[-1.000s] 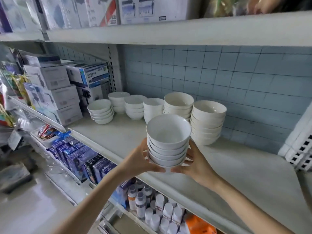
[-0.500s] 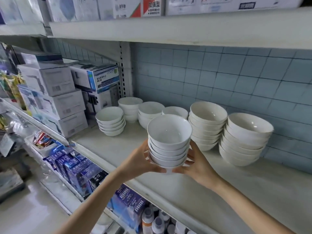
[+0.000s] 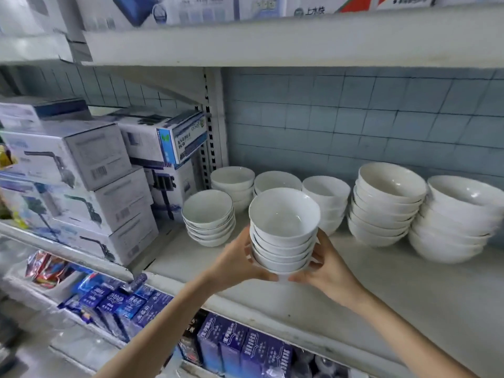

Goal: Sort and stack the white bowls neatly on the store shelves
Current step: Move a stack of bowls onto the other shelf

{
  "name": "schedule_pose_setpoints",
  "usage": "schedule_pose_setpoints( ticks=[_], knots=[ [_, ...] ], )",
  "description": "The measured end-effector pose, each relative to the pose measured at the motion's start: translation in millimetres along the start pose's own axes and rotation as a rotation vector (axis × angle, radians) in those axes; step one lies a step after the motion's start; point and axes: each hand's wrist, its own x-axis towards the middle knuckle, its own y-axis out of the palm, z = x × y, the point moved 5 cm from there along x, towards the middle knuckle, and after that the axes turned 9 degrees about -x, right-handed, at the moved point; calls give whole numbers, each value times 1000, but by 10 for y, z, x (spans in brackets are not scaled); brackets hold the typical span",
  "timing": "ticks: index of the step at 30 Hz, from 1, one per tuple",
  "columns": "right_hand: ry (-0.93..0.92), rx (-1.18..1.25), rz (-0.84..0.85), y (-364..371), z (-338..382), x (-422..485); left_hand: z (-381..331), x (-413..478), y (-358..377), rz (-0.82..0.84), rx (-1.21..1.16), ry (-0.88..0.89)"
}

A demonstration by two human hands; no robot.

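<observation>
- Item held: one stack of white bowls (image 3: 283, 233), several nested, upright, mouth up. We carry it between both hands over the front part of the middle shelf (image 3: 381, 290). We cannot tell whether its foot touches the board.
- Our left hand (image 3: 237, 261): fingers curled round the left side and base of the stack, gripping it.
- Our right hand (image 3: 327, 268): fingers wrapped round the right side and base, gripping the same stack.
- Front-left stack (image 3: 208, 218): small bowls with a thin dark rim, standing on the shelf just left of the held stack.
- Back row (image 3: 233, 184): three stacks of small white bowls side by side along the tiled wall (image 3: 354, 118), behind the held stack.
- Large-bowl stacks (image 3: 387, 205): two taller stacks of wider bowls on the right, close beside each other.
- Cardboard boxes (image 3: 90, 173): white printed cartons piled on the neighbouring shelf bay to the left.
- Blue cartons (image 3: 131, 304): rows on the shelf below.
- Upper shelf (image 3: 272, 39): carries more printed boxes, seen only in part.
</observation>
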Motion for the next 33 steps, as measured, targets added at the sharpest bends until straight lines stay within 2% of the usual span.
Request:
schedule_pose_setpoints(
  ticks=[7,15,27,33],
  knots=[
    [55,-25,-43,331,-73,170,283,133,-306,78,-51,-22],
    [63,-46,-107,320,-171,371,410,364,-374,92,-104,-9],
    [63,-48,-37,296,-187,634,419,306,-418,-66,-186,66],
    [77,-58,-29,314,-178,559,328,273,-377,-65,-153,113]
  ],
)
